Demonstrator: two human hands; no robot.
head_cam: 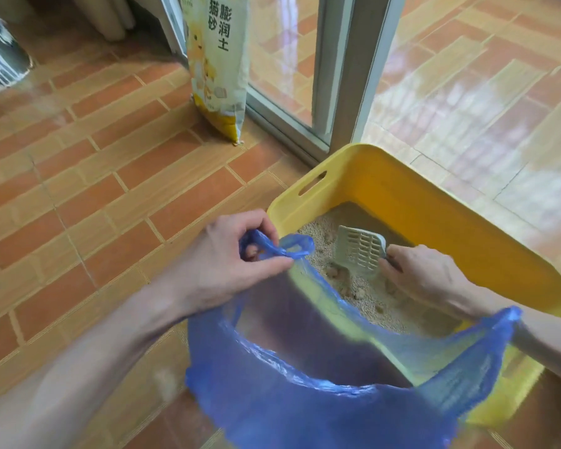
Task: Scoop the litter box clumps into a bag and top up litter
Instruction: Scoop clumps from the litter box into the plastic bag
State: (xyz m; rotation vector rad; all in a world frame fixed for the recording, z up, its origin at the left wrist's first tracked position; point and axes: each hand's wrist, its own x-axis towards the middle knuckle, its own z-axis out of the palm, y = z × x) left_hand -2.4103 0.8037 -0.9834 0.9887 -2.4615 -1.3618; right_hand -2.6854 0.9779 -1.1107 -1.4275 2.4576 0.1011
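Your left hand (221, 264) pinches the bag (305, 400) handle. Your right hand (425, 280) grips the scoop (358, 249), down in the litter (370, 303).

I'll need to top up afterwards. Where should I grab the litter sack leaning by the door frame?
Grip the litter sack high on its side edges, coming from the room side, which is open floor. It stands upright, leaning against the door frame; its top is out of view, so I can't see a handle.
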